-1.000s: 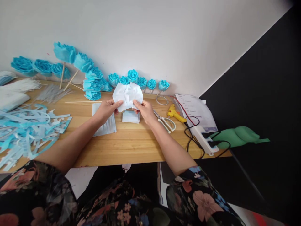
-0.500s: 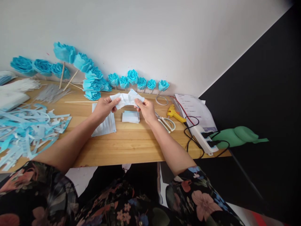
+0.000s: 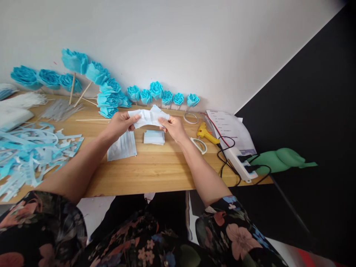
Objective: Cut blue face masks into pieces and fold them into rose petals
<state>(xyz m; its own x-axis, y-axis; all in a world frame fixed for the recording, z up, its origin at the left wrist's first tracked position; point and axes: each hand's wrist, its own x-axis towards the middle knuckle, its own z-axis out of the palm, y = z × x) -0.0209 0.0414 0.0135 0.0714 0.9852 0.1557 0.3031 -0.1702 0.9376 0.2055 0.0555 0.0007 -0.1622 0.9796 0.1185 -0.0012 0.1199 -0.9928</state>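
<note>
Between my two hands a pale blue-white piece of face-mask fabric (image 3: pixel 148 117) is stretched above the table. My left hand (image 3: pixel 122 123) pinches its left end, thumb on top. At the other end, my right hand (image 3: pixel 171 127) grips it between thumb and fingers. Beneath my left hand lies a flat pleated face mask (image 3: pixel 122 146), partly covered by the hand. A small stack of cut pale pieces (image 3: pixel 154 137) rests below the held fabric. Scissors (image 3: pixel 199 145) with white handles lie by my right forearm, which hides part of them.
Blue fabric flowers (image 3: pixel 156 90) on sticks line the wall. Cut blue and white strips (image 3: pixel 36 148) heap up at the left. To the right are a tape roll (image 3: pixel 191 118), a yellow glue gun (image 3: pixel 207 133), printed papers (image 3: pixel 232 128) and a power strip (image 3: pixel 241 167) with black cables.
Both hands have shifted slightly left with the fabric, which looks a little more spread out. My right forearm now covers more of the scissors.
</note>
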